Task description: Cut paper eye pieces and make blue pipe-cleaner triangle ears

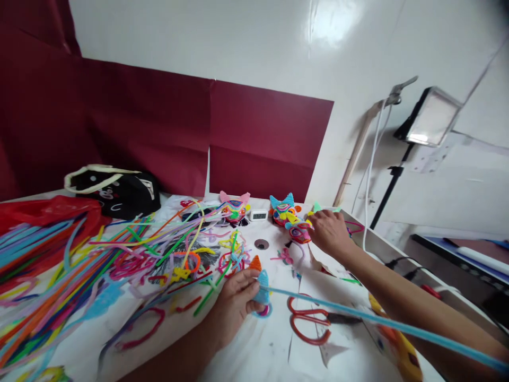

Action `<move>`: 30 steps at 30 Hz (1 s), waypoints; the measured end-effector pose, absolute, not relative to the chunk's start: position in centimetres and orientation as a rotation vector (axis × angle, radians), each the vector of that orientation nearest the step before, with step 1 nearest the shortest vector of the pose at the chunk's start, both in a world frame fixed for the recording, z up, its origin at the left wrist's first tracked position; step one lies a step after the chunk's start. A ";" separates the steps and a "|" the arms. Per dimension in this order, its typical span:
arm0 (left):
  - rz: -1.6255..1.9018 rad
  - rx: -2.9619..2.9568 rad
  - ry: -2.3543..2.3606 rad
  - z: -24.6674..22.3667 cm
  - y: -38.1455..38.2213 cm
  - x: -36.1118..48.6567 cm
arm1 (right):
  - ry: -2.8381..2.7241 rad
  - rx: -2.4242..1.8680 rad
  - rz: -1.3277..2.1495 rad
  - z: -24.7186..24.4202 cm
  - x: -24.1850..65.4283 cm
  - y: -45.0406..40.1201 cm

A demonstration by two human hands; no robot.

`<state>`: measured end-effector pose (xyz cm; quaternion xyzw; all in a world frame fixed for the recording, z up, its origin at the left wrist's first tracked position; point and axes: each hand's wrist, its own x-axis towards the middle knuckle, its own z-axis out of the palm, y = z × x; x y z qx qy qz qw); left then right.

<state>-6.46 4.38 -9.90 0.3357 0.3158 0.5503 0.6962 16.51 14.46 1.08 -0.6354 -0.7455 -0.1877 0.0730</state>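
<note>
In the lower middle, my left hand [238, 297] pinches a small pipe-cleaner craft piece [262, 286] with an orange point and a light blue pointed ear shape. A long blue pipe cleaner [369, 317] runs from it to the lower right, passing in front of my right forearm. My right hand [331, 232] is farther back, its fingers curled down beside a pink and yellow pipe-cleaner animal head [299, 233]. What those fingers grip is hidden. Just behind is a blue-eared animal head [283, 208]. Red-handled scissors [308, 318] lie below, handles apart.
Many coloured pipe cleaners [131, 249] cover the left side, near a red plastic bag [85, 212] and a black bag [119, 191]. A pink-eared head [234, 208] and a small digital clock [259, 215] stand at the back. A lamp [433, 116] rises at right.
</note>
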 end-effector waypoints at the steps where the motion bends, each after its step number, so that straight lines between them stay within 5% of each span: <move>1: 1.235 0.746 0.695 -9.9 4.4 -6.5 | -2.298 -1.877 -0.511 1.4 16.0 13.4; 8: 1.273 0.761 0.619 -9.5 4.2 -6.4 | -2.641 -1.577 0.074 -0.5 12.3 5.3; 13: 1.272 0.804 0.557 -9.4 4.1 -6.3 | -2.269 -1.294 0.600 -2.5 9.7 1.6; 30: 1.242 0.962 0.718 -9.7 4.1 -5.9 | -1.714 -1.101 0.745 -8.2 9.0 2.6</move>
